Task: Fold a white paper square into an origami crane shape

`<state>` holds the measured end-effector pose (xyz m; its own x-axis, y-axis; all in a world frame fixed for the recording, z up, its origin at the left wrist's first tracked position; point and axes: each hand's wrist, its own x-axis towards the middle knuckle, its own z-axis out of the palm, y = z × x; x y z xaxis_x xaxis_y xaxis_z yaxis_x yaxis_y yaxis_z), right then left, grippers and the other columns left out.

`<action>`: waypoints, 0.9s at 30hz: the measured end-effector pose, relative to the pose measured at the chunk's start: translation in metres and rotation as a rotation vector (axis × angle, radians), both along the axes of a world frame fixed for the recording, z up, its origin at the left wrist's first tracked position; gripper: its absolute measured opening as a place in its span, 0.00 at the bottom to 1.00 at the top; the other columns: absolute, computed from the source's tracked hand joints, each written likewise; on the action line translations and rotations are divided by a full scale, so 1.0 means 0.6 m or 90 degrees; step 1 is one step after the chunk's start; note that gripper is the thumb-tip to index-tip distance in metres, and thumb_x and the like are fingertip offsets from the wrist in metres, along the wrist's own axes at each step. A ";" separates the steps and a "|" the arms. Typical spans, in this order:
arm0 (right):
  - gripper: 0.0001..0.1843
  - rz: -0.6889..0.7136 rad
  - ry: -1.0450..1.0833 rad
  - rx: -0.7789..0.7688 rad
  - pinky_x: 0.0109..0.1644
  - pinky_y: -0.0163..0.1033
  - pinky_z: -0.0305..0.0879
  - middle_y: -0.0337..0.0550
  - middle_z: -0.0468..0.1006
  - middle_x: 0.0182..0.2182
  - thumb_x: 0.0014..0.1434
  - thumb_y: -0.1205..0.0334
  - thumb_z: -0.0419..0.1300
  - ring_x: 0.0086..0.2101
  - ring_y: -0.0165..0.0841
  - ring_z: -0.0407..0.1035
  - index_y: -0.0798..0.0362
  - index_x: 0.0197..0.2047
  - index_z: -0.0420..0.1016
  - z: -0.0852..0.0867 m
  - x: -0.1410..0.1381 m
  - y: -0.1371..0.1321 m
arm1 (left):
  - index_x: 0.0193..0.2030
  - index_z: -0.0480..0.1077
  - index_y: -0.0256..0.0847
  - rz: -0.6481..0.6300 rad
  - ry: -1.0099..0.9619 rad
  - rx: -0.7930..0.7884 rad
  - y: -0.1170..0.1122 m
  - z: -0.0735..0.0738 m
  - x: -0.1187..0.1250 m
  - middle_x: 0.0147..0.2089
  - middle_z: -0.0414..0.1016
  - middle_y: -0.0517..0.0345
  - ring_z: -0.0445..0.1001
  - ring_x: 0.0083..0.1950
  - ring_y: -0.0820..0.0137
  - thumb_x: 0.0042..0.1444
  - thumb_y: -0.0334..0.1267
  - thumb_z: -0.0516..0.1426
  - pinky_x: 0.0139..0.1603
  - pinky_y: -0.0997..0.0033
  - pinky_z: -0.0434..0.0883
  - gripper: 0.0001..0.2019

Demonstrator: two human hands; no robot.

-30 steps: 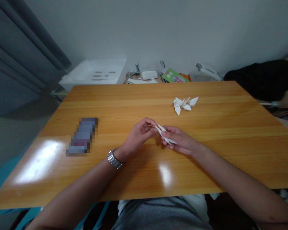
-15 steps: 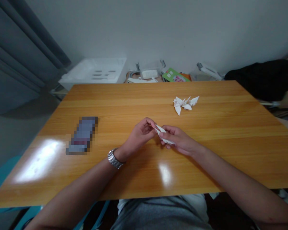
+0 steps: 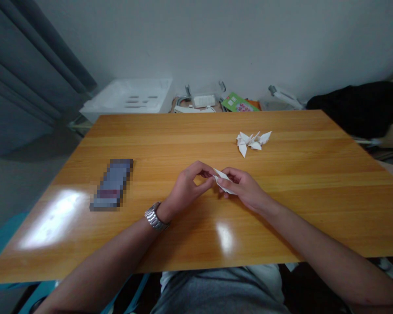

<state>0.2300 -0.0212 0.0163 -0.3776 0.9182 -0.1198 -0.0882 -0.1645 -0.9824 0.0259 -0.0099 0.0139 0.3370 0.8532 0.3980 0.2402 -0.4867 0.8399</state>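
Between my hands, above the middle of the wooden table (image 3: 170, 144), is a folded piece of white paper (image 3: 227, 186). My right hand (image 3: 245, 186) grips its right part, with the thumb on top and the other fingers beneath. My left hand (image 3: 191, 185), with a metal watch on the wrist, pinches the paper's left tip between thumb and fingers. The paper lies tilted, its pointed end toward the upper left. Farther back on the table are white folded paper cranes (image 3: 251, 141), close together. My fingers hide part of the paper.
A phone-like device (image 3: 113, 183), pixelated, lies at the table's left. Behind the far edge stand a white foam tray (image 3: 131, 98), a green booklet (image 3: 237, 103) and other clutter. A dark cloth (image 3: 356, 109) is at the right, a grey curtain (image 3: 16, 78) at the left.
My left hand has shifted slightly left, its wrist and watch with it. The paper has turned a little in my fingers. The cranes and the device stay where they were.
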 end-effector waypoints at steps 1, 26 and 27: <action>0.19 -0.002 -0.010 0.012 0.30 0.36 0.67 0.40 0.77 0.30 0.58 0.45 0.71 0.27 0.30 0.71 0.53 0.39 0.77 -0.001 0.001 0.000 | 0.44 0.75 0.40 0.003 0.006 0.018 0.000 0.002 0.000 0.40 0.77 0.54 0.75 0.42 0.69 0.64 0.38 0.62 0.45 0.70 0.71 0.05; 0.16 -0.116 -0.105 0.142 0.37 0.37 0.63 0.40 0.80 0.32 0.59 0.46 0.70 0.32 0.32 0.70 0.51 0.39 0.81 -0.011 0.005 0.004 | 0.44 0.77 0.40 0.023 -0.042 -0.015 -0.015 0.000 0.010 0.42 0.80 0.53 0.79 0.43 0.69 0.66 0.40 0.62 0.47 0.70 0.75 0.06; 0.16 -0.118 -0.105 0.144 0.37 0.37 0.63 0.40 0.80 0.32 0.59 0.46 0.70 0.32 0.33 0.70 0.51 0.39 0.81 -0.010 0.005 0.004 | 0.44 0.76 0.40 0.026 -0.060 -0.035 -0.014 -0.001 0.011 0.42 0.80 0.53 0.79 0.43 0.69 0.66 0.40 0.62 0.47 0.70 0.75 0.06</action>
<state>0.2328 -0.0190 0.0101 -0.1936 0.9798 0.0493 0.0668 0.0633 -0.9958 0.0326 -0.0186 0.0131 0.2643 0.8871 0.3785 0.1782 -0.4306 0.8848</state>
